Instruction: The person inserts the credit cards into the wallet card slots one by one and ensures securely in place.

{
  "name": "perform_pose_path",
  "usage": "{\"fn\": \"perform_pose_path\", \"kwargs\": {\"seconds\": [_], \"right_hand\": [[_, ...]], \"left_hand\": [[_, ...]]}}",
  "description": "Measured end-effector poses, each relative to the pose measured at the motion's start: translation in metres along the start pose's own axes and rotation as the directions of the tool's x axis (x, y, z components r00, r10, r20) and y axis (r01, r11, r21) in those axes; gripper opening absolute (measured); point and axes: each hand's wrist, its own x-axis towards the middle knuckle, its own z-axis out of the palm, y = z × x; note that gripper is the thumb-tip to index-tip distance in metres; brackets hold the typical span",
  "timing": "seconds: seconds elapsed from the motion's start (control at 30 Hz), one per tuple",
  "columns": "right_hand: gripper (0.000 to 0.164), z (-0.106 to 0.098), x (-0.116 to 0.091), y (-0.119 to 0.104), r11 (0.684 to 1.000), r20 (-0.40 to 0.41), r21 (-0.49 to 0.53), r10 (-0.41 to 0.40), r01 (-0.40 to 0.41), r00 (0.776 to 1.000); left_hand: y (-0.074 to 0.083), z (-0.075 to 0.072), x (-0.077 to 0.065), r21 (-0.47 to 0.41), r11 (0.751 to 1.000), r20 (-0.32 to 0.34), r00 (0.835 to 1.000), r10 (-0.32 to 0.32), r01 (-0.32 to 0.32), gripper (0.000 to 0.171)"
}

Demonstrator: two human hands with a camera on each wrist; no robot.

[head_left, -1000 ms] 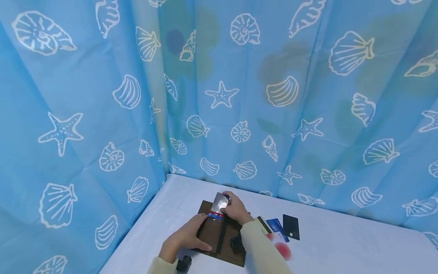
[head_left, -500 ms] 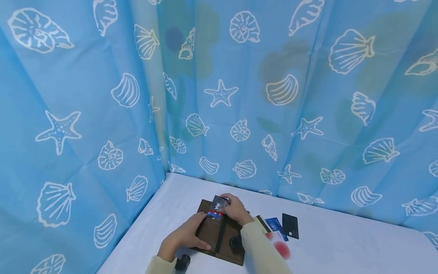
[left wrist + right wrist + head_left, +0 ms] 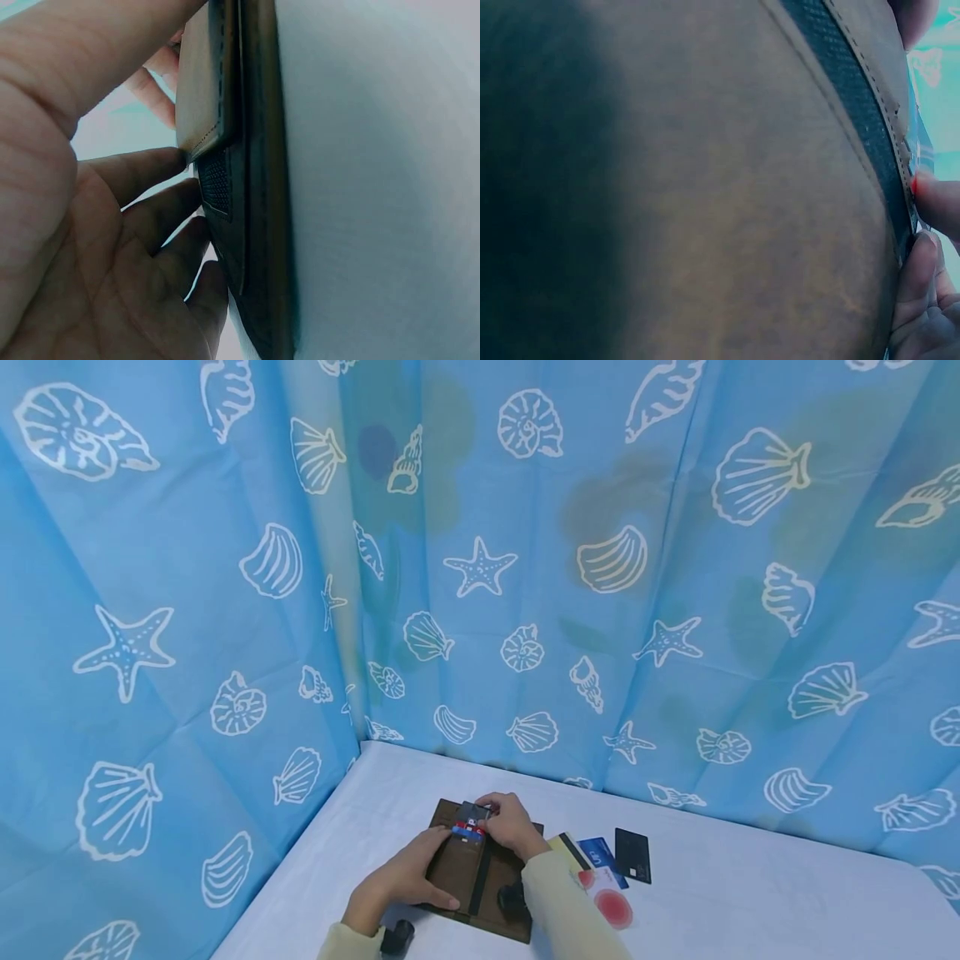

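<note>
Now the right hand [image 3: 513, 825] pinches a dark card [image 3: 471, 811] at the wallet's [image 3: 461, 862] far end; the left hand [image 3: 405, 868], fingers extended, touches its left side; loose cards [image 3: 602, 857] lie rightward of it

The head camera looks forward and down from well back, facing the curtain [image 3: 540, 577], with the wallet [image 3: 455, 870] low in view. The left wrist camera looks closely along the left hand [image 3: 112, 247] to the wallet's edge; the right wrist's, nearest, is mostly filled by the wallet, which all three views share.
</note>
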Motion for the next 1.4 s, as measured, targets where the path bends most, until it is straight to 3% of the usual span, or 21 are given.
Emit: {"fn": "perform_pose_path", "kwargs": {"seconds": [0.83,1.4], "right_hand": [[0.017,0.0024,-0.0081,0.0087,0.998,-0.022,0.039,-0.041,0.042,0.999],[0.021,-0.0036,-0.0097,0.0016,0.998,0.042,0.040,-0.042,0.041,0.998]], "left_hand": [[-0.0028,0.0029,0.0028,-0.009,1.000,0.010,1.000,0.005,-0.005,0.104],[-0.0017,0.0014,0.0005,-0.012,1.000,0.001,1.000,0.020,-0.020,0.105]]}}
